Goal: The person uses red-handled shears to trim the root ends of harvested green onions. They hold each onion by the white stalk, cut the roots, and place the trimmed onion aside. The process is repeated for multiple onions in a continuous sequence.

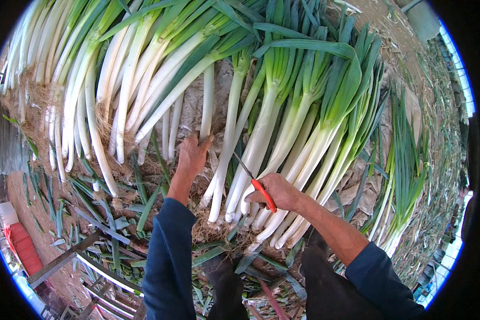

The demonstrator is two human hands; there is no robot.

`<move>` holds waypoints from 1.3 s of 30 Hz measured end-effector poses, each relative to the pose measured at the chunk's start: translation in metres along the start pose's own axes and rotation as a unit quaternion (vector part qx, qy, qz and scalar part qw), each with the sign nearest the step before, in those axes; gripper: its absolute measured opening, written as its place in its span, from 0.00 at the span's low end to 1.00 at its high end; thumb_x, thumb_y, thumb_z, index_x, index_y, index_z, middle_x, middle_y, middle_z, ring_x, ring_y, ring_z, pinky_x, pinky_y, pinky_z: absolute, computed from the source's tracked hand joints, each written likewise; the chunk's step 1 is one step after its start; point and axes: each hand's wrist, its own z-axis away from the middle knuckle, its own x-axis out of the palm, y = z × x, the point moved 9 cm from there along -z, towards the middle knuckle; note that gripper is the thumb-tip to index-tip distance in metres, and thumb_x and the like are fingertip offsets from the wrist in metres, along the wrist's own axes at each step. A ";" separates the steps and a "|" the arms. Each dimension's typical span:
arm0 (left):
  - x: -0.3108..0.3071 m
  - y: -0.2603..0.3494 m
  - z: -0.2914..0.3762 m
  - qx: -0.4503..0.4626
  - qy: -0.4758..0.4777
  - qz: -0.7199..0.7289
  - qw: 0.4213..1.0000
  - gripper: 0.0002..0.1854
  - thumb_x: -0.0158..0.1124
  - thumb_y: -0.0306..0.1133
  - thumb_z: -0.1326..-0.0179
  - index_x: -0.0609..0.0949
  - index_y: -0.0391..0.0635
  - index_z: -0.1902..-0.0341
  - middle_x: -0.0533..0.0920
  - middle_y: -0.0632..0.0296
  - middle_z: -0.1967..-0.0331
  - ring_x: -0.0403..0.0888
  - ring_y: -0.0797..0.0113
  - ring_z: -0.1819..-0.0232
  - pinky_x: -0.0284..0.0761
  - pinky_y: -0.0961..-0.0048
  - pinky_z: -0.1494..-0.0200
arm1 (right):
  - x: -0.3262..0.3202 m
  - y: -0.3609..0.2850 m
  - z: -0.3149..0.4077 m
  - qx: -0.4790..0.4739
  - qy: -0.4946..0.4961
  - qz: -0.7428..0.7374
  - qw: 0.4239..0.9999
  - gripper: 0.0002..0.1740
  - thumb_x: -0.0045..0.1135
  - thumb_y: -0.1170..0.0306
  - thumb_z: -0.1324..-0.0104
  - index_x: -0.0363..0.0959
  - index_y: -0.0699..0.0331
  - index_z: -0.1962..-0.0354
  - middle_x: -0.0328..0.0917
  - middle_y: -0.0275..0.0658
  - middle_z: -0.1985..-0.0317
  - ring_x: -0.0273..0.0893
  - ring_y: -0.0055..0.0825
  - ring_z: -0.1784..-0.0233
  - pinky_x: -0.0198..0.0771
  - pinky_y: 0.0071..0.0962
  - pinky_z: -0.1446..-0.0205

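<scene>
Long leeks with white shanks lie in a thick layer before me. My left hand (193,153) is closed around the lower shank of one leek (208,106), near the middle of the layer. In my right hand (278,193) is a cutting tool with a red handle (264,195) and a narrow dark blade (244,166). Whether it is a knife or shears I cannot tell. Its tip points up and left, over the white shanks of the right-hand leeks (260,140). Roots (210,224) at their lower ends hang towards me.
Cut leaf pieces (116,224) litter the ground at the lower left, beside a metal frame (64,260). A smaller bunch of leeks (400,188) lies to the right. Crumpled sheeting (352,196) shows under the leeks. My dark trouser legs (226,288) are close below.
</scene>
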 end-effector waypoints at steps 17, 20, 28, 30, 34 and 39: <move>-0.031 0.064 0.317 -0.188 -0.156 0.004 0.970 0.12 0.63 0.34 0.27 0.72 0.39 0.58 0.78 0.40 0.77 0.80 0.32 0.73 0.72 0.45 0.71 | -0.003 0.010 0.027 0.039 0.120 -0.285 0.950 0.19 0.70 0.60 0.29 0.85 0.72 0.67 0.86 0.43 0.74 0.84 0.22 0.78 0.77 0.24 0.76; -0.065 0.078 0.367 -0.212 -0.188 0.022 0.959 0.16 0.71 0.36 0.33 0.78 0.39 0.52 0.82 0.42 0.72 0.82 0.35 0.71 0.77 0.49 0.67 | 0.033 0.002 0.007 0.062 0.082 -0.303 0.947 0.20 0.72 0.60 0.31 0.84 0.74 0.63 0.86 0.47 0.69 0.84 0.24 0.74 0.83 0.30 0.74; -0.126 0.112 0.473 -0.361 -0.230 0.045 0.903 0.17 0.66 0.37 0.27 0.81 0.47 0.38 0.81 0.40 0.63 0.81 0.42 0.63 0.75 0.49 0.62 | 0.103 -0.002 -0.017 0.078 0.099 -0.574 0.809 0.27 0.74 0.48 0.34 0.78 0.67 0.62 0.76 0.35 0.65 0.81 0.28 0.67 0.86 0.36 0.60; -0.130 0.104 0.495 -0.390 -0.226 0.037 0.892 0.17 0.66 0.37 0.27 0.81 0.47 0.39 0.81 0.40 0.63 0.81 0.41 0.63 0.75 0.49 0.62 | 0.113 0.000 -0.015 0.083 0.079 -0.574 0.810 0.27 0.74 0.48 0.34 0.78 0.65 0.63 0.76 0.35 0.66 0.80 0.28 0.68 0.85 0.35 0.61; -0.132 0.086 0.547 -0.434 -0.209 0.022 0.876 0.16 0.66 0.37 0.27 0.81 0.47 0.40 0.81 0.41 0.63 0.81 0.41 0.62 0.75 0.48 0.62 | 0.131 -0.013 -0.002 0.090 0.017 -0.578 0.811 0.22 0.77 0.53 0.36 0.78 0.63 0.63 0.75 0.33 0.70 0.79 0.27 0.71 0.80 0.32 0.67; -0.128 0.057 0.604 -0.460 -0.182 -0.004 0.869 0.15 0.66 0.37 0.27 0.81 0.47 0.41 0.81 0.41 0.63 0.81 0.41 0.62 0.75 0.48 0.62 | 0.116 -0.069 0.046 0.035 0.006 -0.460 0.887 0.24 0.77 0.60 0.40 0.79 0.69 0.57 0.80 0.34 0.67 0.77 0.24 0.72 0.73 0.27 0.67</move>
